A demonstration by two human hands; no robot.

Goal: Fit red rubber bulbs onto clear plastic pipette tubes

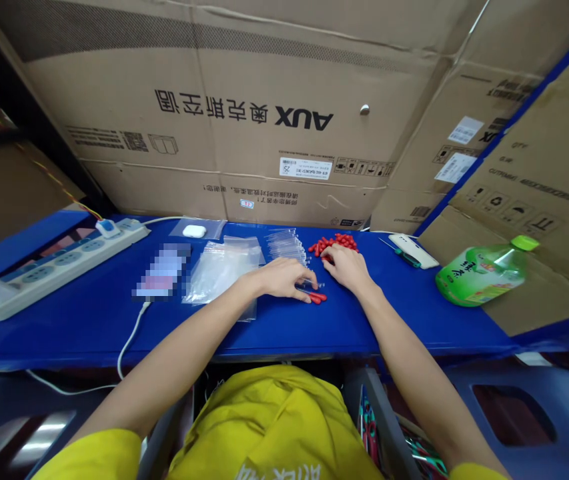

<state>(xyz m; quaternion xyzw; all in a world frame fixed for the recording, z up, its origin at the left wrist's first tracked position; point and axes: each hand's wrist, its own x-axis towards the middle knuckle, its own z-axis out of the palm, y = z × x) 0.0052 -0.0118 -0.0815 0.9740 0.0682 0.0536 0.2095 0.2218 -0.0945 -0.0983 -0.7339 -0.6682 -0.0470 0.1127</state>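
Observation:
My left hand [287, 277] is low over the blue table, its thumb and forefinger curved and apart. Just under its fingertips lie a few red pieces [317, 299], with slim clear bits beside them. My right hand [347, 265] reaches to the near edge of a pile of small red plastic pieces [337, 241]. Its fingers are pinched down on a red piece, partly hidden by the fingertips. Behind my left hand is a heap of thin clear plastic sticks [285, 244]. Clear zip bags [221, 270] lie stacked left of it, partly under my left forearm.
A phone [163, 270] on a white cable, a white earphone case [194, 231] and a power strip [59, 267] are on the left. To the right lie a green-handled screwdriver [407, 257], a white device [414, 250] and a green bottle [481, 272]. Cardboard [244, 133] walls the back.

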